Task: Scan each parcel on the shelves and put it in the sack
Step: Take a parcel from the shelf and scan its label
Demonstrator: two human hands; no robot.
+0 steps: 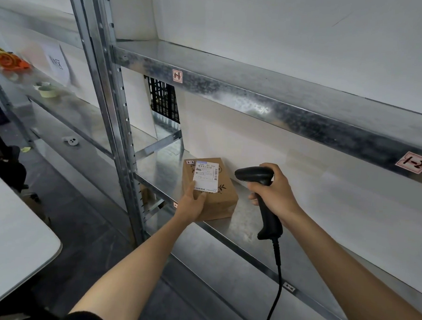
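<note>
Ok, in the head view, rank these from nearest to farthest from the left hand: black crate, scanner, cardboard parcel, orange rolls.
1. cardboard parcel: on the shelf, gripped at its near corner by the left hand.
2. scanner: just right of the parcel, held in the right hand.
3. black crate: further back, up and left.
4. orange rolls: far off to the left.

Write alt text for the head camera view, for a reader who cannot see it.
The left hand grips a brown cardboard parcel on a metal shelf, while the right hand aims a black corded barcode scanner at its white label.
</note>
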